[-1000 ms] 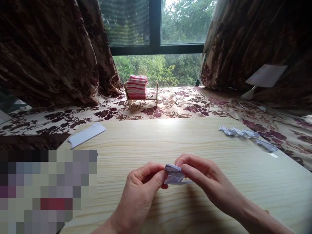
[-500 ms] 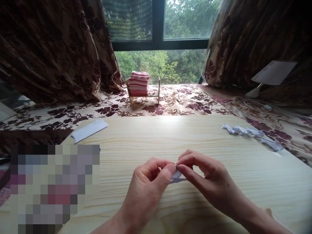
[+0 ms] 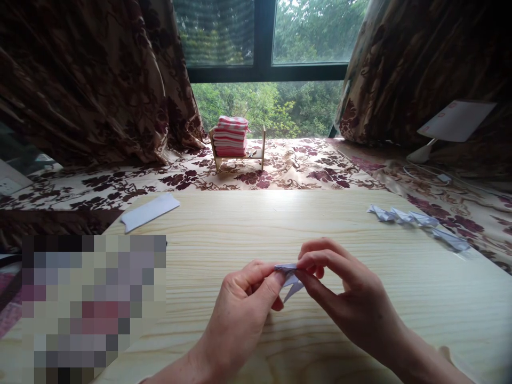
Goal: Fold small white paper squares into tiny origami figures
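Observation:
Both of my hands pinch one small folded piece of pale lilac paper (image 3: 290,277) just above the light wooden table (image 3: 256,224). My left hand (image 3: 244,306) grips its left side between thumb and fingers. My right hand (image 3: 340,293) holds the right side with thumb and forefinger, the other fingers curled. A pointed flap of the paper hangs down between the two hands. Most of the paper is hidden behind my fingertips.
Several folded paper pieces (image 3: 416,224) lie in a row at the table's right edge. A white paper strip (image 3: 150,212) lies at the far left. Behind, on patterned cloth, stands a small wooden rack with red-striped cloths (image 3: 232,137). A white lamp (image 3: 444,128) stands at the right.
The folded paper has been turned and narrowed between my fingers; a pointed flap now hangs down. My hands have shifted slightly right and up. The view has moved a little.

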Demonstrator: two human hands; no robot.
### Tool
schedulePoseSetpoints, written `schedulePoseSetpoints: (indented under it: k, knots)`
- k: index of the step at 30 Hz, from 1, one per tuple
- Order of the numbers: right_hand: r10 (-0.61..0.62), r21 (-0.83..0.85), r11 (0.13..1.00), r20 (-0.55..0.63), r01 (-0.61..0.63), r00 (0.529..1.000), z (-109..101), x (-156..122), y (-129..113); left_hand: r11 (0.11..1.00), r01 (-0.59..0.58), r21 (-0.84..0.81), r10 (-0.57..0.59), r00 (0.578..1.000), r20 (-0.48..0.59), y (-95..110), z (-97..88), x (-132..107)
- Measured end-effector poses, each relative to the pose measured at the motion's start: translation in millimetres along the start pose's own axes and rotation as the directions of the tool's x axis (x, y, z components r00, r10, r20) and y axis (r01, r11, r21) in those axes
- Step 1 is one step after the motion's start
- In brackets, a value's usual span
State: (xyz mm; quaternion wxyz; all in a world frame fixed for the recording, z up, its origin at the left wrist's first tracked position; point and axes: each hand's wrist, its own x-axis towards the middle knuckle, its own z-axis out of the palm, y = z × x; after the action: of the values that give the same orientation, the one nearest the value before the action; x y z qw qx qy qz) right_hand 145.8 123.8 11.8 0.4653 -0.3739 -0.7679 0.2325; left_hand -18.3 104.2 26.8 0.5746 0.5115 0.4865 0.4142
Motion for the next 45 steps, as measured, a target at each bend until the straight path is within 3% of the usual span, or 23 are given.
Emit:
schedulePoseSetpoints:
  k: [6,13,22,28,35,45]
  knots:
    - [0.012,0.009,1.000,0.021,-0.012,1.000,-0.3,0.1,-3.2,0.999,0.037,-0.034,-0.037,0.999,0.012,-2.3,0.0,-0.3]
    - [0.033,0.029,0.999,0.033,-0.034,0.999,0.5,0.9,-4.8,0.996,0.002,-0.086,-0.002,1.000,0.003,-4.1,-0.1,-0.4]
    - [0.092,0.042,0.995,0.067,-0.095,0.994,-1.5,0.5,-6.3,0.999,0.030,0.018,-0.029,0.999,-0.039,-7.5,-0.1,-1.4]
    - [0.207,0.117,0.968,0.123,-0.221,0.971,-5.3,2.1,-7.7,0.992,-0.100,0.079,0.101,0.995,-0.014,-6.2,1.0,1.3]
    - [0.299,0.090,0.940,0.253,-0.330,0.920,-4.8,3.5,-5.9,0.975,-0.189,0.114,0.188,0.982,0.021,-7.3,1.6,-1.0]
    - [0.212,0.082,0.972,0.106,-0.221,0.971,-4.6,1.3,-1.2,0.982,-0.068,0.175,0.077,0.996,-0.043,-8.6,-2.2,2.4]
